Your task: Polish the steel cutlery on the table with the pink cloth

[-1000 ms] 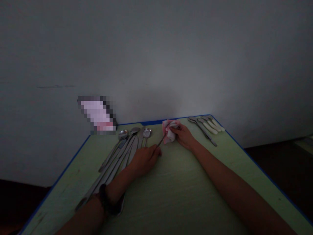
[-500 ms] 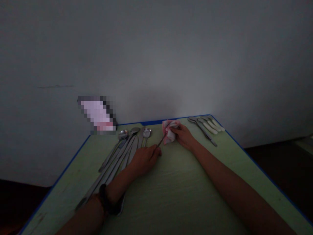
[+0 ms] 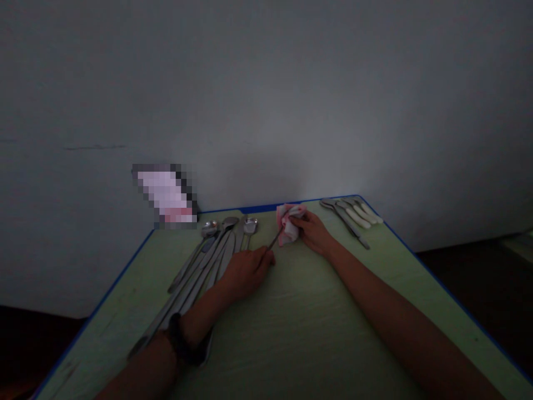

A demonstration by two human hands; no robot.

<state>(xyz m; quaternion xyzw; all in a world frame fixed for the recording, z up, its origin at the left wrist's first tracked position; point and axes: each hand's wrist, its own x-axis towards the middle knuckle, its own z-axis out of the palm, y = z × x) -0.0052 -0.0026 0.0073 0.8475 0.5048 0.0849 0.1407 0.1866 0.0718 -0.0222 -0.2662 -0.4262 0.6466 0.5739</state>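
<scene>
My left hand is closed around the thin metal handle of a piece of cutlery. The far end of that piece runs into a pink and white cloth, which hides what kind it is. Fingers of my right hand pinch the cloth around this end, just above the table. Beside and partly under my left forearm lies a pile of long metal cutlery, with a shiny spoon at its far end. A square-bowled spoon lies just beyond my left hand.
At the far right of the green table lie a metal spoon and several white-handled utensils. A blurred-out phone-like object leans against the grey wall at the back left. Blue edging rims the table.
</scene>
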